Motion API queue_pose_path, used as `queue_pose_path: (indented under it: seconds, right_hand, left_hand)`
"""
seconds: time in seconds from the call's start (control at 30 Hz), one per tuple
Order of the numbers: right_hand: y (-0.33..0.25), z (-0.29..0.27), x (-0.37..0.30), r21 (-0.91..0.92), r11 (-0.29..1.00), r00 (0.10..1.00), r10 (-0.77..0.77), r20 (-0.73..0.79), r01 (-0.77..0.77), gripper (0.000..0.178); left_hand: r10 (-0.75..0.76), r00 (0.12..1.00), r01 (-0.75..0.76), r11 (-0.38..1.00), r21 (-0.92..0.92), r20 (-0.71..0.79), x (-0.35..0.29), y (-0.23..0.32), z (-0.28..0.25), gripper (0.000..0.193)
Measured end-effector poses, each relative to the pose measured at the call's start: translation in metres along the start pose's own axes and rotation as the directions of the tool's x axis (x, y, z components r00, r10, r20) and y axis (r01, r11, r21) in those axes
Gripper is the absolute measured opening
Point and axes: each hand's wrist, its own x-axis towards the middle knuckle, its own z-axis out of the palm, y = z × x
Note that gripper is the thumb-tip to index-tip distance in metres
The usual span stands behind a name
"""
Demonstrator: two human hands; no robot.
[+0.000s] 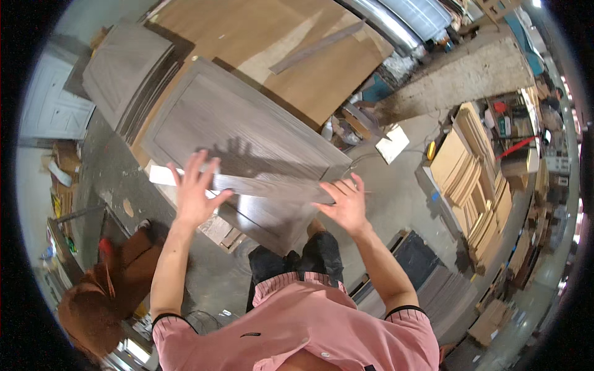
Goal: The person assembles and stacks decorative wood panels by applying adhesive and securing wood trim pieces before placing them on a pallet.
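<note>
A long, narrow grey wood-grain strip (266,185) stretches between my two hands, above a large grey panel. My left hand (197,193) grips it towards its left end, fingers spread over the far edge and thumb at the near edge. That end shines white in the light. At the other end, my right hand (346,203) pinches the strip between thumb and fingers. The grey wood-grain panel (229,120) has a framed border and lies slantwise on the work surface. A hand's shadow falls across it. The undersides of both hands are hidden.
Grey panels (127,68) are stacked at the far left. Brown board (272,31) with another thin grey strip (318,46) lies beyond. Light wood pieces (470,179) fill a rack at right. A person in brown (105,297) is at lower left. Dark panels (414,260) stand near my right.
</note>
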Motion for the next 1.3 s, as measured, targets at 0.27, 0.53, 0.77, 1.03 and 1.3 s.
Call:
queue_pose_path:
  seconds: [0.27, 0.53, 0.77, 1.03, 1.3]
  right_hand:
    - [-0.032, 0.089, 0.046, 0.197, 0.977, 0.986, 0.108, -0.126, -0.082, 0.05]
    - [-0.004, 0.133, 0.077, 0.277, 0.948, 0.97, 0.2, -0.138, -0.156, 0.051]
    - [0.005, 0.134, 0.081, 0.248, 0.942, 0.959, 0.259, -0.11, -0.226, 0.052]
    - [0.005, 0.138, 0.084, 0.185, 0.952, 0.956, 0.267, -0.121, -0.242, 0.05]
    - [0.0, 0.143, 0.087, 0.118, 0.95, 0.949, 0.3, -0.098, -0.289, 0.052]
  left_hand:
    - [0.041, 0.993, -0.015, 0.975, 0.221, -0.114, 0.022, -0.125, 0.012, 0.089]
    - [-0.045, 0.977, 0.06, 0.996, 0.071, -0.207, 0.085, -0.154, 0.053, 0.094]
    - [-0.019, 0.976, 0.027, 0.999, 0.036, -0.216, 0.115, -0.145, 0.055, 0.083]
    - [-0.013, 0.987, 0.025, 0.997, 0.072, -0.161, 0.121, -0.145, 0.059, 0.079]
    - [0.088, 0.971, -0.051, 0.984, 0.17, -0.222, 0.135, -0.151, 0.066, 0.081]
